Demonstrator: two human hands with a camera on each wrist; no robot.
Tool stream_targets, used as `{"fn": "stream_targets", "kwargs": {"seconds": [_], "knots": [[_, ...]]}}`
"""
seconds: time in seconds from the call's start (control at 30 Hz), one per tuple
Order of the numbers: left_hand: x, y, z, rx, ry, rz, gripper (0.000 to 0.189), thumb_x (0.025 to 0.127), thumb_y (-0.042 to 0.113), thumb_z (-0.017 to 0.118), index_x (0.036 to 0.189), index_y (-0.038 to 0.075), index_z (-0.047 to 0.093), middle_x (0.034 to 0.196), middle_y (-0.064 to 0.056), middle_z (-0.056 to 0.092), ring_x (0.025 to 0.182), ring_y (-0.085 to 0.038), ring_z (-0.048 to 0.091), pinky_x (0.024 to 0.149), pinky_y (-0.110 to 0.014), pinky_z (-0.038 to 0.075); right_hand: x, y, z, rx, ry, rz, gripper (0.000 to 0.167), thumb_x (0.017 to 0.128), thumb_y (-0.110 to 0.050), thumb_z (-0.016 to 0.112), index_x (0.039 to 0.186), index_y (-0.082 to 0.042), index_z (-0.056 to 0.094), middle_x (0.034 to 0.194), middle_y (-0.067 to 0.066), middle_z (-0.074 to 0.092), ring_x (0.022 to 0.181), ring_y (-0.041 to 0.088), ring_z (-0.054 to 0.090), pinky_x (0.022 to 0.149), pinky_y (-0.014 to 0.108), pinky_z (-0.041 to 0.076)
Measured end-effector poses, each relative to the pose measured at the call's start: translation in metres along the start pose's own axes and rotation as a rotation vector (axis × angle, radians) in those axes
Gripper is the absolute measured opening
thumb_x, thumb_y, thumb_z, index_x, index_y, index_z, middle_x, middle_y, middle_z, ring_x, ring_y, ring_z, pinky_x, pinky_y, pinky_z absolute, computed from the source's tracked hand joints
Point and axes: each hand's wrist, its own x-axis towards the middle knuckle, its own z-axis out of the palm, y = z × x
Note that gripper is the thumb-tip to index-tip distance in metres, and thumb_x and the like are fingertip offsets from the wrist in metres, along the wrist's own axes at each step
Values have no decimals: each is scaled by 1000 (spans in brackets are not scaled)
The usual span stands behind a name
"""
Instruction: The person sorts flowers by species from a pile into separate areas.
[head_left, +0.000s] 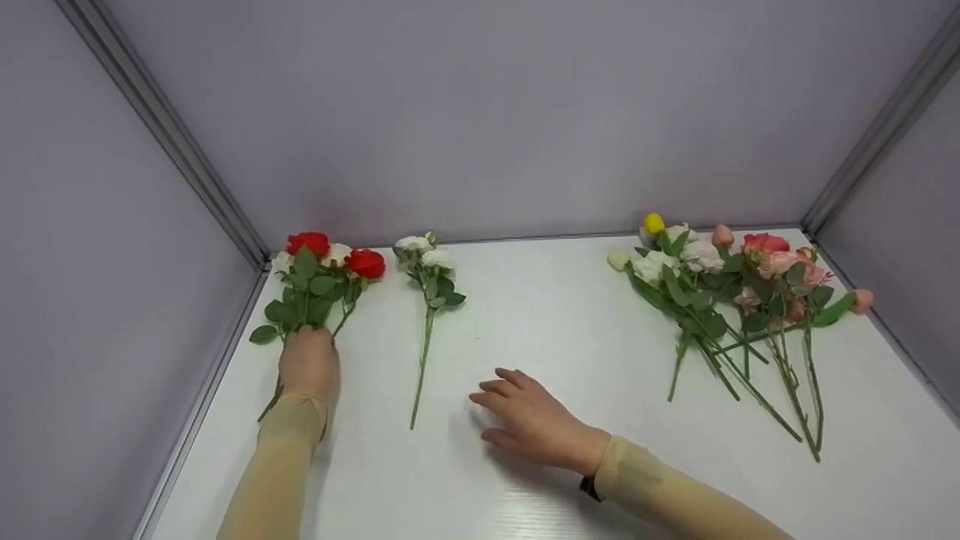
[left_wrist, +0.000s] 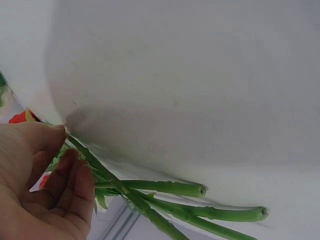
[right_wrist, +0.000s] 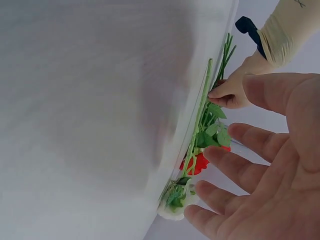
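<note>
Pointing to twelve, the white spray (head_left: 430, 285) lies at eleven o'clock from the spread fingers of the nearer right hand (head_left: 536, 424), while the left hand (head_left: 309, 364) pinches the red bunch (head_left: 321, 286).

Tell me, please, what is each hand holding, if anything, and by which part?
The left hand appears to pinch the red and white flowers by their stems, below the blooms. The right hand holds nothing.

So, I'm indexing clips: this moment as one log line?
left hand: at rose stems | right hand: open, empty | white-flowered stem: on table
</note>
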Motion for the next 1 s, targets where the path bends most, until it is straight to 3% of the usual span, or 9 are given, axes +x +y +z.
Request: {"fn": "stream_targets", "kwargs": {"seconds": [0.13, 0.23, 0.47, 0.57, 0.8, 1.0], "knots": [[5, 11, 1, 11, 45, 41, 22, 97, 9, 66, 109, -9, 71, 109, -31, 62, 101, -50, 58, 83, -60, 51, -10, 23, -9, 23, 65, 69, 48, 99, -32, 70, 141, -10, 61, 141, 12, 59, 140, 39, 43, 117, 52, 33], [10, 31, 1, 3, 58, 97, 36, 98, 19, 67, 126, -5, 67, 127, -30, 59, 115, -50, 54, 95, -61, 47, -23, 47, -20, 47, 138, 151, 43, 98, -27, 71, 136, -8, 64, 137, 12, 62, 135, 39, 48, 113, 55, 38], [0, 102, 3, -16, -27, 329, 58, 101, 35, 64, 151, 8, 50, 154, -20, 43, 145, -41, 34, 122, -55, 21, -69, 115, -53, 123, 336, 416, 30, 98, -19, 71, 125, -5, 71, 123, 15, 68, 119, 38, 57, 101, 55, 47], [-13, 138, 5, -25, -68, 448, 63, 102, 40, 64, 155, 12, 45, 160, -17, 37, 149, -38, 28, 124, -53, 13, -97, 143, -69, 149, 378, 517, 30, 101, -19, 66, 125, -3, 71, 123, 18, 67, 118, 40, 56, 98, 58, 47], [-60, 212, 16, -17, -201, 763, 72, 103, 53, 55, 162, 19, 32, 167, -13, 26, 153, -34, 20, 125, -52, 9, -163, 192, -97, 136, 406, 723, 34, 105, -26, 58, 124, 0, 68, 117, 23, 65, 109, 42, 58, 87, 62, 48], [-96, 265, 25, 22, -318, 972, 73, 104, 62, 42, 164, 23, 28, 168, -9, 24, 154, -29, 22, 125, -47, 13, -209, 222, -113, 102, 388, 849, 38, 104, -25, 54, 123, 7, 62, 113, 27, 62, 92, 39, 60, 67, 51, 50]]}}
